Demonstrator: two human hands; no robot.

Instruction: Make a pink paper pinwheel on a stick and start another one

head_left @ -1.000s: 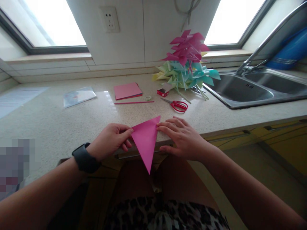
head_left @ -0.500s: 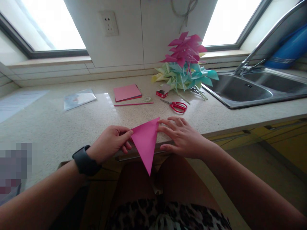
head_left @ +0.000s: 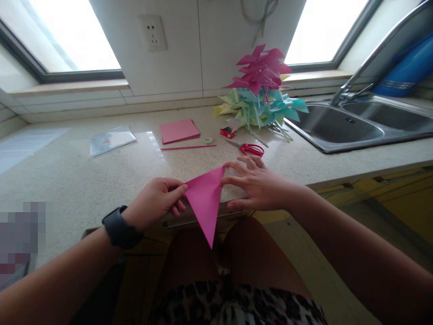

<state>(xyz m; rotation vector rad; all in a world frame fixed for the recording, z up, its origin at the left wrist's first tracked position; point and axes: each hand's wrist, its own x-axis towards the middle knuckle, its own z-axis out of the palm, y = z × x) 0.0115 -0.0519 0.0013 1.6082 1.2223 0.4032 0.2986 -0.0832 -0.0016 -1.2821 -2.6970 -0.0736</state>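
A pink paper folded into a triangle (head_left: pixel 205 202) lies at the counter's front edge, its long tip hanging past the edge over my lap. My left hand (head_left: pixel 156 201), with a black watch on the wrist, pinches the triangle's left corner between thumb and fingers. My right hand (head_left: pixel 260 184) has its fingers spread flat on the counter, fingertips touching the triangle's upper right corner.
Behind lie red scissors (head_left: pixel 250 149), a thin pink stick (head_left: pixel 188 147), a small tape roll (head_left: pixel 208 140), a stack of pink paper (head_left: pixel 179 131), a small red box (head_left: pixel 228 132) and a clear sleeve (head_left: pixel 111 139). Paper pinwheels (head_left: pixel 261 92) are piled beside the steel sink (head_left: pixel 352 128).
My right hand has lifted slightly and shifted back from the counter edge, its fingers now only at the paper's right corner. The left hand and the triangle have stayed put.
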